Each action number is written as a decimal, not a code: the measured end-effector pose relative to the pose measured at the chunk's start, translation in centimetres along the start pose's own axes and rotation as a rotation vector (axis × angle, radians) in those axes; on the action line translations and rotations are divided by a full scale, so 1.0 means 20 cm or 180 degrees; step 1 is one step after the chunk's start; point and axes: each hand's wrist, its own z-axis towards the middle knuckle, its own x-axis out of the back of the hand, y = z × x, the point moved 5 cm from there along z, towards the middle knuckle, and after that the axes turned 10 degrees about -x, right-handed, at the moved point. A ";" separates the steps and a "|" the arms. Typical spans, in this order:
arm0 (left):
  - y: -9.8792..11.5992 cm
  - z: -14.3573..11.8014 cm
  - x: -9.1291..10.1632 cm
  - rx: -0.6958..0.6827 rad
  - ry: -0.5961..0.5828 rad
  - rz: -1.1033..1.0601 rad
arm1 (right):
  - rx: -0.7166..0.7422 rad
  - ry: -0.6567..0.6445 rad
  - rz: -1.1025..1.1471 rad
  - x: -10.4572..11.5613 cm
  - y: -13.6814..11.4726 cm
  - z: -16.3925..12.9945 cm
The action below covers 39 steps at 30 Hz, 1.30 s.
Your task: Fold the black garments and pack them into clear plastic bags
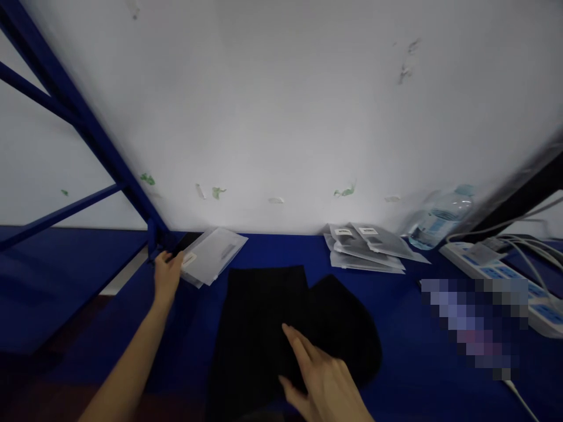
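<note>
Black folded cloth lies on the blue tabletop in front of me, with a rounded black part spreading to its right. My right hand is over the middle of the cloth, thumb and fingers apart, with nothing held; whether the fingertips press on it I cannot tell. At the left, my left hand reaches to the table's back corner, its fingers apart. It is beside a stack of frosted plastic bags with a label, and close to a dark item partly hidden behind them.
More frosted zip bags with labels lie at the back right. Beyond them are a tilted clear water bottle, a power strip with cables, and a blurred-out device. A blue metal frame rises at the left; a white wall stands behind.
</note>
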 end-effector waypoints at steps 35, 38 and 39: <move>0.29 -0.66 -0.39 -0.0514 -0.2388 0.0334 | -0.1680 0.1096 0.1343 0.38 0.62 0.21; 0.21 -0.52 -0.35 -0.0390 -0.2370 0.0345 | -0.1951 0.0923 0.1383 0.34 0.71 0.20; 0.18 -0.49 -0.34 -0.0349 -0.2387 0.0392 | -0.2056 0.0858 0.1232 0.31 0.75 0.19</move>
